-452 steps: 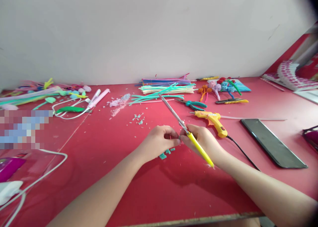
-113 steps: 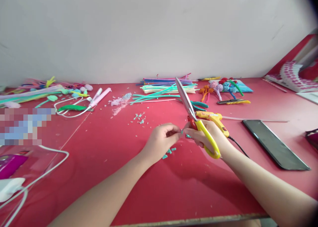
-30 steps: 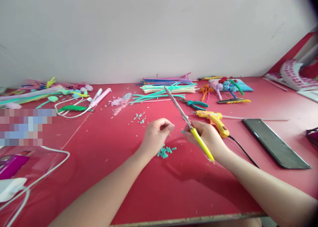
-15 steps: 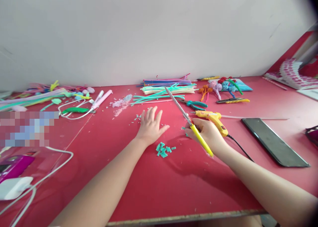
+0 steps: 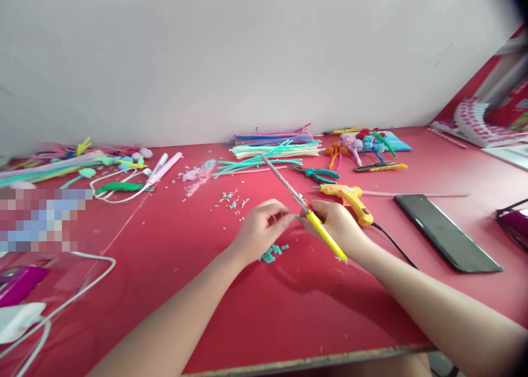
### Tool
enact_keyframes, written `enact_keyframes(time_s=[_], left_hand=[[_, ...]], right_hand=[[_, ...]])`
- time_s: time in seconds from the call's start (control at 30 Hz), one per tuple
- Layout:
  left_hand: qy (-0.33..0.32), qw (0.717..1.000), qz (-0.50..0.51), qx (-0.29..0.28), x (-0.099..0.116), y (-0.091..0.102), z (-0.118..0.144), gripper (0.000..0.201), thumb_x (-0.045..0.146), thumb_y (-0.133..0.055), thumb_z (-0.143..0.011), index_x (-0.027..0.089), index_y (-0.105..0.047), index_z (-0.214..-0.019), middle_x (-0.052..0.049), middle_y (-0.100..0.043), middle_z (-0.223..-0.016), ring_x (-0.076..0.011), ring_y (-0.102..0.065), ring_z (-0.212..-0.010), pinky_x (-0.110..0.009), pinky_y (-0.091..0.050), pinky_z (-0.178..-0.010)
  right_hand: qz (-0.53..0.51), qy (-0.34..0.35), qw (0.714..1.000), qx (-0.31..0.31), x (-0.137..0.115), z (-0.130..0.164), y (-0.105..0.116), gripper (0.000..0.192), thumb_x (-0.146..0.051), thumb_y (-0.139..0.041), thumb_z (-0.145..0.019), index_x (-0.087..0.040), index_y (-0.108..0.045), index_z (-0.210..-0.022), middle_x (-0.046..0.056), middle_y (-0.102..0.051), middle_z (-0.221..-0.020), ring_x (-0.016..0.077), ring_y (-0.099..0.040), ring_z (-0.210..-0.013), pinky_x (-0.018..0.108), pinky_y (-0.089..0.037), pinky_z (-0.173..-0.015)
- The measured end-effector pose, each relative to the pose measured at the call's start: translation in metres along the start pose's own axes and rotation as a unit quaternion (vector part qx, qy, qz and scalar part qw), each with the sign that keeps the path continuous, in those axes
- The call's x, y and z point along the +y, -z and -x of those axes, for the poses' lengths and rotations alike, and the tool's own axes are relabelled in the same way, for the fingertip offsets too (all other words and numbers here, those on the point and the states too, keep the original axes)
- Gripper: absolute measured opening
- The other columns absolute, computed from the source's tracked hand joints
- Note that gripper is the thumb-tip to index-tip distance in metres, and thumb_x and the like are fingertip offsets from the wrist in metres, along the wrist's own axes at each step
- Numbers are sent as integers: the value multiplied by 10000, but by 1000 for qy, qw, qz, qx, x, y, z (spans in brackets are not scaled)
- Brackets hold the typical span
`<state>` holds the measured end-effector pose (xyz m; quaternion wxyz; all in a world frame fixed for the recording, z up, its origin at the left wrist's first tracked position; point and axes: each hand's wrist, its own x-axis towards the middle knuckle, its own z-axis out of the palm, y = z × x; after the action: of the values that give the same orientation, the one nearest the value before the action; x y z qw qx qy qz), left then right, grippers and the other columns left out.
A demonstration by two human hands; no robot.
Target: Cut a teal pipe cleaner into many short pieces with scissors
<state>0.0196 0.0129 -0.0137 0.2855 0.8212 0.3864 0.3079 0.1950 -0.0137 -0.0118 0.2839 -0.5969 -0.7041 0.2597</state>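
Observation:
My right hand [image 5: 339, 227] grips yellow-handled scissors [image 5: 303, 205], blades closed and pointing up and to the left. My left hand [image 5: 259, 229] is pinched right beside it, fingertips meeting the right hand's; whatever small piece sits between them is too tiny to make out. Under the two hands lies a little heap of short teal cut pieces [image 5: 272, 251] on the red table [image 5: 256, 311].
A yellow glue gun [image 5: 348, 197] with black cord lies just right of my right hand, then a black phone [image 5: 447, 233]. Teal pliers [image 5: 319, 173], pipe-cleaner stacks [image 5: 274, 145], chenille flowers [image 5: 363, 142] sit behind. White cables and a pink device lie left.
Half a second ago my left hand lay flat and spread on the table farther back; it has since come back and pinched up against my right hand. The scissors stay in my right hand.

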Motion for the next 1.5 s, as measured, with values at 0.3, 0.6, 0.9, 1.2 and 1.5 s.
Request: enact_keyframes(time_s=[0.3,0.6,0.9,1.2,1.5], left_hand=[[-13,1000,-5,1,7,-5,7,130,191,-509,-766,209,-610,-846,-14,-599,-797,-125,-533,-706,-243,-414,-632],[2,1000,-12,-19,10,-8,8,101,164,-502,-732,192,-598,-742,-12,-552,-706,-123,-501,-644,-241,-390,-582],[60,998,27,-22,8,-14,9,103,169,-506,-712,195,-599,-748,3,-548,-651,-111,-480,-561,-231,-368,-513],[110,983,144,-4,8,-10,6,69,227,-558,-700,185,-609,-715,-2,-587,-646,-123,-523,-598,-243,-403,-568],[171,884,394,184,3,10,-4,122,249,-639,-647,156,-617,-725,-1,-575,-610,-81,-470,-531,-203,-365,-502]], right_hand=[[55,32,997,-51,-3,6,-2,173,-294,-456,-697,-179,-400,-580,-61,-361,-497,61,-266,-473,205,-180,-423],[-4,9,999,-40,-2,4,0,205,-327,-467,-680,-181,-365,-577,-60,-307,-522,63,-274,-497,196,-189,-430],[73,11,997,-3,-7,7,-4,208,-314,-457,-668,-185,-348,-547,-63,-326,-469,60,-246,-454,209,-159,-422],[54,15,998,-2,-2,5,-3,248,-368,-478,-689,-187,-366,-561,-58,-335,-487,66,-266,-467,217,-171,-433],[188,16,982,30,-5,5,5,287,-482,-455,-716,-199,-433,-674,-20,-475,-524,106,-414,-468,233,-215,-451]])
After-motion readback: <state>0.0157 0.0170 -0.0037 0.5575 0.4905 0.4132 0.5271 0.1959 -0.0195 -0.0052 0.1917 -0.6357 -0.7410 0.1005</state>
